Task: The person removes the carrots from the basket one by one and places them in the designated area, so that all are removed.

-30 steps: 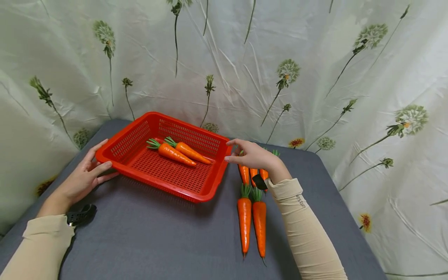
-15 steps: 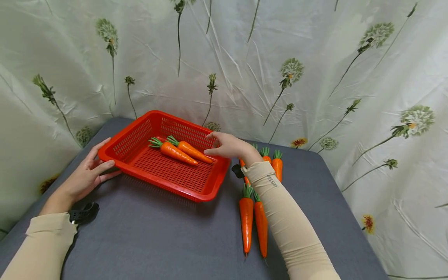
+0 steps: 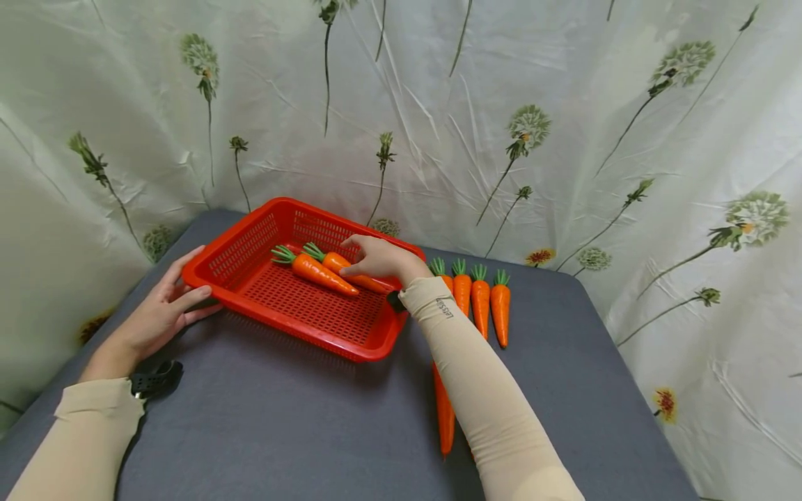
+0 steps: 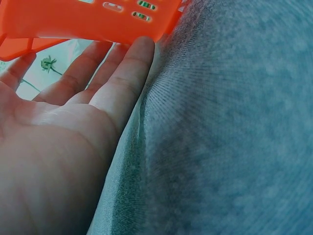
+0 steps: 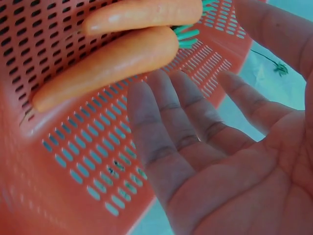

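My left hand (image 3: 153,313) touches the left corner of a red plastic basket (image 3: 294,332), its fingers nearly straight. The left wrist view shows those fingertips at the basket's slotted wall (image 4: 88,29). Inside the basket lie two carrots with green tops, side by side: a front carrot (image 3: 319,274) and a rear carrot (image 3: 333,261). My right hand (image 3: 379,259) reaches in over the right rim and partly covers the rear carrot. Seen from the right wrist, its loosely extended fingers (image 5: 146,117) end close to the lower carrot (image 5: 110,63), with nothing held.
On the grey table (image 3: 282,431), several carrots (image 3: 500,316) lie in a row right of the basket, tops away from me. A nearer carrot (image 3: 443,410) is partly under my right forearm. A flower-printed curtain (image 3: 438,139) hangs behind the table.
My right hand has moved left, from outside the basket's right rim to over the carrots inside, uncovering the far row on the table. My left hand stays at its corner.
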Action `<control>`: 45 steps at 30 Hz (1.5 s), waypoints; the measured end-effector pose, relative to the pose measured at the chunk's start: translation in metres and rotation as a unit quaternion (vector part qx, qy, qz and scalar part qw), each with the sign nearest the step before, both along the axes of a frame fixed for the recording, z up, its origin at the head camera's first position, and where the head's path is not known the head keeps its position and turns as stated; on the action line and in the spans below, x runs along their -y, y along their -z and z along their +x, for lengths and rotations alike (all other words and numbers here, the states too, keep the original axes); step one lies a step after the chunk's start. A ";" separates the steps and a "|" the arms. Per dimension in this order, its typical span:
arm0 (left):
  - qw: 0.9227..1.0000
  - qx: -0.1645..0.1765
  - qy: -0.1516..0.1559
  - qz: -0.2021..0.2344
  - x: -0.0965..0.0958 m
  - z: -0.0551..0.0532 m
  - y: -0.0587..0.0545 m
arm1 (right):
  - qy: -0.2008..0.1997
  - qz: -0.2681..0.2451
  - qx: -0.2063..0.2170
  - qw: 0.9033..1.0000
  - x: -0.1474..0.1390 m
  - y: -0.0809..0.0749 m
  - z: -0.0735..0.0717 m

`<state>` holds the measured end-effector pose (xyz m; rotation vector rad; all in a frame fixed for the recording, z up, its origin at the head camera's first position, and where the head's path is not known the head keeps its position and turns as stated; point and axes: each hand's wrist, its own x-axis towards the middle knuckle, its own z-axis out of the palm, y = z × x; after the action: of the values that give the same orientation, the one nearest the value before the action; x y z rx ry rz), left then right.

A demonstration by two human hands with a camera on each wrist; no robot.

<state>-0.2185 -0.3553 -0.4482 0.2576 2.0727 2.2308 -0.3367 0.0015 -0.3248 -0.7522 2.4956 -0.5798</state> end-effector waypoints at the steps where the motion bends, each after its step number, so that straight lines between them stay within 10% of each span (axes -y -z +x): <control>1: 1.000 0.001 0.000 -0.002 0.000 0.000 -0.001 | 0.003 -0.002 0.005 1.000 0.003 0.002 -0.001; 45: 1.000 -0.005 0.012 -0.004 0.002 0.002 -0.002 | 0.041 0.090 0.006 0.995 0.065 0.043 0.013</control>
<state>-0.2165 -0.3574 -0.4459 0.2929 2.0721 2.2118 -0.3236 -0.0636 -0.3681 -0.5779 2.5366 -0.3781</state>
